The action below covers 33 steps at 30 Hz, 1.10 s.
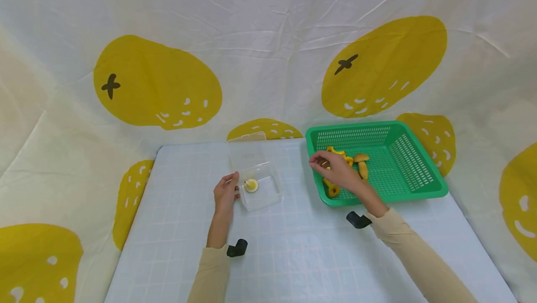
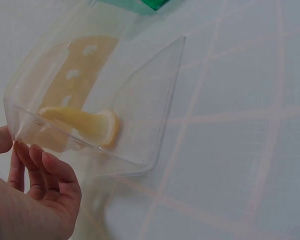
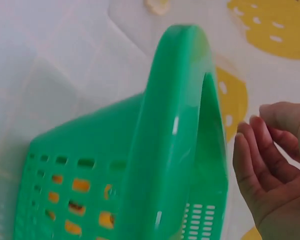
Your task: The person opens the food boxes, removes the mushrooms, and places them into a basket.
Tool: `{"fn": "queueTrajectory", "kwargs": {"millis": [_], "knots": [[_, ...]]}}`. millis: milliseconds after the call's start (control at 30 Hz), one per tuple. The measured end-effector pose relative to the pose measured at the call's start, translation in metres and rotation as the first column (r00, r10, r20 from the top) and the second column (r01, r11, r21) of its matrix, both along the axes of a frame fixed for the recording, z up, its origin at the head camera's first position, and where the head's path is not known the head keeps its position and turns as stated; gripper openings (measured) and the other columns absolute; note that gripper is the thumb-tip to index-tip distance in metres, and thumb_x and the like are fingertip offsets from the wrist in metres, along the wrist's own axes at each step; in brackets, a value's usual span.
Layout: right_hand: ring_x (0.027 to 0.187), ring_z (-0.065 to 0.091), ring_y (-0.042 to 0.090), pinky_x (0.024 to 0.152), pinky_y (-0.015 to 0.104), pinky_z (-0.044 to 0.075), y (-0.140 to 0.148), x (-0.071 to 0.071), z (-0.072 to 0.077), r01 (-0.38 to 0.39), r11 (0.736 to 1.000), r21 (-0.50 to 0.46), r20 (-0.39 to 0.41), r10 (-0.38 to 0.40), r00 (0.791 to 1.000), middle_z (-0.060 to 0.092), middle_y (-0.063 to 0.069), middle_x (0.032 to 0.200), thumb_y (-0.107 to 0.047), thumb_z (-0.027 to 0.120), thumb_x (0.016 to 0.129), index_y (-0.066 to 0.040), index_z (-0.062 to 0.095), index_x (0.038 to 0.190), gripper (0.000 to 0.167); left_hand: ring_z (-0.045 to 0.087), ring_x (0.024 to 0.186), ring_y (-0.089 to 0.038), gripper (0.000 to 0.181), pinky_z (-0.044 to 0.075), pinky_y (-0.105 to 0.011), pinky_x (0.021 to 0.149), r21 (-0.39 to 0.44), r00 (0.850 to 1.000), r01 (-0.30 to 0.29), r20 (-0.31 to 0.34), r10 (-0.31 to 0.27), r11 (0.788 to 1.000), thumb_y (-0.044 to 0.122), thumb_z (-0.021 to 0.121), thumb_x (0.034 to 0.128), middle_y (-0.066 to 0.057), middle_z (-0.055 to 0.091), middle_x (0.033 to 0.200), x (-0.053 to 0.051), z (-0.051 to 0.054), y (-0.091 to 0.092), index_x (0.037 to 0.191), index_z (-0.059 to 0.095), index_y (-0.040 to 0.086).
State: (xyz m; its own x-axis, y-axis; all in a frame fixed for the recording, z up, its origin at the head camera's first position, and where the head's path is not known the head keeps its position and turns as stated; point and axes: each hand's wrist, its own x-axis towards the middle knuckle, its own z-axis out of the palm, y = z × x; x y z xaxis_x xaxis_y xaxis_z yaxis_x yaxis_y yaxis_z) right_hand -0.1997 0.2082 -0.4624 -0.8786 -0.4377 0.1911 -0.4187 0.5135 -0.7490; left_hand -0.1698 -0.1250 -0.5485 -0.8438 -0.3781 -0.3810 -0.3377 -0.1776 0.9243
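Note:
My left hand holds the left side of a clear plastic box, thumb and fingertips at its wall in the left wrist view. A pale yellow mushroom-shaped piece lies inside, near that wall. The box's clear lid stands raised at the back. Over the left end of a green plastic basket hovers my right hand, fingers loosely bent, with nothing seen between them. Below it, partly hidden, are yellow-orange pieces; beside them lies a tan mushroom.
A pale checked cloth covers the table. Behind it hangs a white curtain with large yellow fruit prints. The basket's raised rim fills the middle of the right wrist view.

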Motion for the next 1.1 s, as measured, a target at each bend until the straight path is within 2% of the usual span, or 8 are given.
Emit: {"fn": "queueTrajectory", "kwargs": {"millis": [133,267,500,733,900,1100], "knots": [[0.09,0.066,0.02,0.081,0.034,0.057,-0.013,0.0,0.0,-0.003,1.0,-0.027,0.011,0.003,1.0,0.071,0.009,0.102,-0.011,0.066,0.102,-0.001,0.069,0.111,0.014,0.055,0.081,-0.014,0.04,0.049,-0.02,0.063,-0.001,1.0,0.003,0.001,-0.003,1.0,0.041,0.072,0.097,-0.002,0.065,0.101,0.0,-0.001,0.0,0.121,0.066,0.01],[0.091,0.066,0.021,0.082,0.035,0.057,-0.027,-0.003,-0.002,-0.022,0.998,-0.054,0.01,0.023,1.0,0.071,0.009,0.102,-0.01,0.066,0.101,0.002,0.069,0.111,0.016,0.056,0.081,-0.014,0.041,0.048,-0.02,0.062,0.0,1.0,-0.005,0.001,0.005,1.0,0.041,0.073,0.0966,-0.003,0.065,0.104,0.001,-0.001,0.0,0.121,0.066,0.01],[0.091,0.066,0.02,0.083,0.037,0.058,-0.05,-0.009,-0.008,-0.079,0.996,-0.049,0.002,0.079,0.997,0.071,0.006,0.1,-0.009,0.066,0.101,-0.001,0.069,0.109,0.012,0.056,0.078,-0.013,0.039,0.048,-0.019,0.06,0.006,1.0,-0.012,-0.005,0.012,1.0,0.039,0.073,0.0967,-0.004,0.066,0.102,0.001,0.0,-0.001,0.12,0.067,0.009],[0.091,0.067,0.02,0.084,0.034,0.058,-0.073,-0.014,-0.017,-0.11,0.993,-0.053,-0.014,0.11,0.994,0.071,0.008,0.102,-0.009,0.067,0.101,0.001,0.068,0.11,0.013,0.056,0.081,-0.013,0.042,0.048,-0.019,0.061,0.017,1.0,0.002,-0.002,-0.002,1.0,0.042,0.073,0.0962,-0.011,0.066,0.112,0.001,0.0,-0.003,0.123,0.066,0.009],[0.094,0.066,0.022,0.087,0.037,0.058,-0.089,-0.012,-0.021,-0.127,0.989,-0.075,0.027,0.129,0.991,0.07,0.008,0.104,-0.009,0.066,0.101,0.0,0.068,0.113,0.014,0.056,0.081,-0.014,0.043,0.048,-0.02,0.062,0.024,1.0,0.013,-0.006,-0.013,1.0,0.041,0.073,0.0964,-0.009,0.066,0.112,0.001,0.0,-0.003,0.124,0.066,0.009],[0.098,0.066,0.023,0.09,0.036,0.057,-0.107,-0.012,-0.033,-0.148,0.982,-0.115,0.058,0.155,0.986,0.069,0.01,0.107,-0.007,0.065,0.101,0.001,0.066,0.115,0.016,0.056,0.081,-0.013,0.044,0.048,-0.02,0.063,0.026,1.0,0.021,-0.012,-0.021,0.999,0.042,0.072,0.0967,-0.008,0.066,0.112,0.0,0.0,-0.001,0.125,0.065,0.009]]}}
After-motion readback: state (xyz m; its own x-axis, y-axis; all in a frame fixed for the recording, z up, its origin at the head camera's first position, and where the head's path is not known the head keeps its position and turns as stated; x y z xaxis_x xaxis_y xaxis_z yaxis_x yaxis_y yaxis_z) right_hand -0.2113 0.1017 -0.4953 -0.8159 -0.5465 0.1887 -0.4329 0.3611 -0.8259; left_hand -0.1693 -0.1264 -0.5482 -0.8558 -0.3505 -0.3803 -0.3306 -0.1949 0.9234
